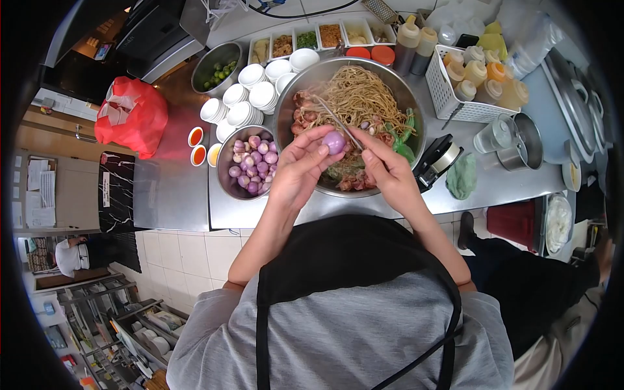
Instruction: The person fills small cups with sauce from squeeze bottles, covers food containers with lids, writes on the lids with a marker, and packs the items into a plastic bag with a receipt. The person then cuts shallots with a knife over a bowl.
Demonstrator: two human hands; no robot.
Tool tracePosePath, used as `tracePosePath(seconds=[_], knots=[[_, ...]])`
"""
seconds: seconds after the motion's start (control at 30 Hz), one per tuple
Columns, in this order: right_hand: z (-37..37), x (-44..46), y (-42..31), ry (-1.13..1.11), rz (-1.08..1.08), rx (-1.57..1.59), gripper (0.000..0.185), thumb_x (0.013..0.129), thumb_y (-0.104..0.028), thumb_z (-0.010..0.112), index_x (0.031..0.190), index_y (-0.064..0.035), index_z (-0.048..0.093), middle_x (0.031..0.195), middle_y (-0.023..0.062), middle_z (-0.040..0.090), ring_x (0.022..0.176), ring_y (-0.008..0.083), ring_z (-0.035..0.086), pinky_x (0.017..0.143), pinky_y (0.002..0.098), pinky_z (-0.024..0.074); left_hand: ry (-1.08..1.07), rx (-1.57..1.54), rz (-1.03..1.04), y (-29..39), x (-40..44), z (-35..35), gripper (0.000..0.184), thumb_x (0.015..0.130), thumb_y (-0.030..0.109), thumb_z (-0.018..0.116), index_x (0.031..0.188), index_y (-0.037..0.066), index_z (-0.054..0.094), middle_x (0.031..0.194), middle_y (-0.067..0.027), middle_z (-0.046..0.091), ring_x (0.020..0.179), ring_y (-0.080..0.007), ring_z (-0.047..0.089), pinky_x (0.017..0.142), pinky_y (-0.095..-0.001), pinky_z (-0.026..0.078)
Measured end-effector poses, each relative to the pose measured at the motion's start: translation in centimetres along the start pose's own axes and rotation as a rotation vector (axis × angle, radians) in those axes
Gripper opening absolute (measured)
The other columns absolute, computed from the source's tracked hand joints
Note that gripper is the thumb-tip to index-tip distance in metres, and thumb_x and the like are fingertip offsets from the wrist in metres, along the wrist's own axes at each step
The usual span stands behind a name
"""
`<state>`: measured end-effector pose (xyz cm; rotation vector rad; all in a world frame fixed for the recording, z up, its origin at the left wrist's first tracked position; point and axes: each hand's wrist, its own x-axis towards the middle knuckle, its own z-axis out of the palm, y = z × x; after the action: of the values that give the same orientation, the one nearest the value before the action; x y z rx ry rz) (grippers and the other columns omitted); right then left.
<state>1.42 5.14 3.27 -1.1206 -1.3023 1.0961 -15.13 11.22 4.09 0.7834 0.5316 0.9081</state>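
My left hand [304, 161] pinches a peeled purple shallot [334, 142] between thumb and fingers. In my right hand [385, 168] is a knife [338, 121], its blade slanting up to the left, close beside the shallot. Both hands are above the front part of a large steel bowl [284, 86]. Inside that bowl are a heap of long brown roots or stems [361, 94], reddish shallot skins [305, 114] and a crumpled green plastic bag [404, 146]. Left of my left hand, a smaller steel bowl [221, 156] holds many peeled shallots [252, 162].
Stacked white cups [244, 114] and small sauce dishes [198, 155] stand left, near a red plastic bag [130, 117]. Condiment trays [305, 40] line the back. At right are a white basket of squeeze bottles [437, 84], a tape dispenser [442, 159] and a green cloth [461, 177]. Another person [520, 279] is at right.
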Motion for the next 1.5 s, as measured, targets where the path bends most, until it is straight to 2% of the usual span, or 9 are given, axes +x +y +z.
tracePosePath(seconds=[0.27,0.47,0.7,0.8,0.9,0.97,1.07,1.13,1.5], knots=[[-1.6,0.2,-1.0,0.115,0.157,0.024,0.037,0.092,-0.015,0.039,0.129,-0.0081,0.039,0.066,-0.0043,0.038,0.053,0.0033,0.033,0.049,0.0165,0.029,-0.008,-0.055,-0.048,0.8,-0.3,0.7,0.033,0.084,0.007,0.052,0.114,-0.005,0.046,0.107,-0.0144,0.055,0.098,-0.0214,0.055,0.089,-0.0336,0.044],[0.2,-0.5,-1.1,-0.049,0.053,0.071,0.04,0.091,-0.015,0.041,0.13,-0.0082,0.037,0.068,-0.0035,0.04,0.055,0.0043,0.034,0.051,0.0177,0.0321,0.051,0.126,0.151,-0.9,-0.2,0.2,0.028,0.081,0.003,0.057,0.109,0.002,0.052,0.108,-0.0096,0.055,0.097,-0.0161,0.054,0.087,-0.0319,0.045],[0.2,-0.3,-0.9,-0.042,0.002,0.058,0.037,0.091,-0.014,0.041,0.127,-0.0079,0.041,0.066,-0.0048,0.04,0.054,0.0044,0.033,0.049,0.018,0.0303,0.06,0.132,0.151,-0.5,-0.4,0.5,0.027,0.081,0.002,0.056,0.108,0.002,0.051,0.106,-0.0103,0.055,0.096,-0.0162,0.055,0.085,-0.0319,0.045],[-0.7,-0.3,-1.4,0.0,0.243,0.124,0.033,0.089,-0.011,0.045,0.122,-0.0062,0.047,0.097,0.0025,0.058,0.071,0.0071,0.051,0.069,0.0196,0.0442,0.005,0.069,0.144,-0.4,-0.2,0.5,0.027,0.083,0.002,0.053,0.109,0.002,0.049,0.104,-0.0115,0.056,0.097,-0.0187,0.055,0.086,-0.033,0.045],[-1.6,0.1,-0.4,0.075,0.161,0.066,0.034,0.089,-0.012,0.045,0.122,-0.0059,0.047,0.083,-0.0011,0.055,0.055,0.0031,0.038,0.058,0.0168,0.0422,-0.01,-0.007,0.105,-0.2,-0.3,0.4,0.026,0.084,0.003,0.051,0.11,0.002,0.048,0.103,-0.0128,0.056,0.098,-0.0207,0.055,0.088,-0.0346,0.044],[-2.1,0.3,-0.7,0.126,0.208,-0.034,0.033,0.089,-0.013,0.044,0.121,-0.0041,0.047,0.092,0.0046,0.059,0.066,0.0064,0.049,0.066,0.0193,0.0428,0.024,-0.002,0.01,0.1,-0.2,0.5,0.026,0.085,0.004,0.051,0.11,0.001,0.048,0.104,-0.0131,0.056,0.099,-0.022,0.054,0.088,-0.0356,0.045],[-1.8,0.3,-0.1,0.171,0.027,-0.174,0.032,0.089,-0.013,0.043,0.12,-0.0025,0.047,0.114,0.0164,0.054,0.104,0.0195,0.052,0.088,0.0256,0.0376,0.038,0.069,0.034,-0.5,0.0,0.5,0.03,0.084,0.006,0.053,0.112,0.001,0.047,0.102,-0.0118,0.056,0.096,-0.023,0.056,0.086,-0.0333,0.046],[-1.3,0.0,-0.5,0.142,-0.048,-0.205,0.036,0.089,-0.013,0.044,0.123,-0.0027,0.043,0.12,0.0164,0.05,0.112,0.0206,0.047,0.092,0.0271,0.0343,0.035,0.133,0.006,-0.7,0.1,0.0,0.033,0.083,0.009,0.054,0.115,0.001,0.046,0.099,-0.01,0.057,0.093,-0.0231,0.057,0.082,-0.0303,0.048],[0.6,-1.2,-2.4,-0.014,-0.096,-0.101,0.036,0.087,-0.008,0.045,0.122,-0.0021,0.044,0.123,0.0109,0.049,0.115,0.0194,0.045,0.096,0.0281,0.0315,0.021,-0.062,-0.029,-0.7,-0.2,0.4,0.019,0.087,0.011,0.049,0.103,0.002,0.052,0.1,-0.0062,0.056,0.089,-0.0146,0.057,0.08,-0.0295,0.049]])
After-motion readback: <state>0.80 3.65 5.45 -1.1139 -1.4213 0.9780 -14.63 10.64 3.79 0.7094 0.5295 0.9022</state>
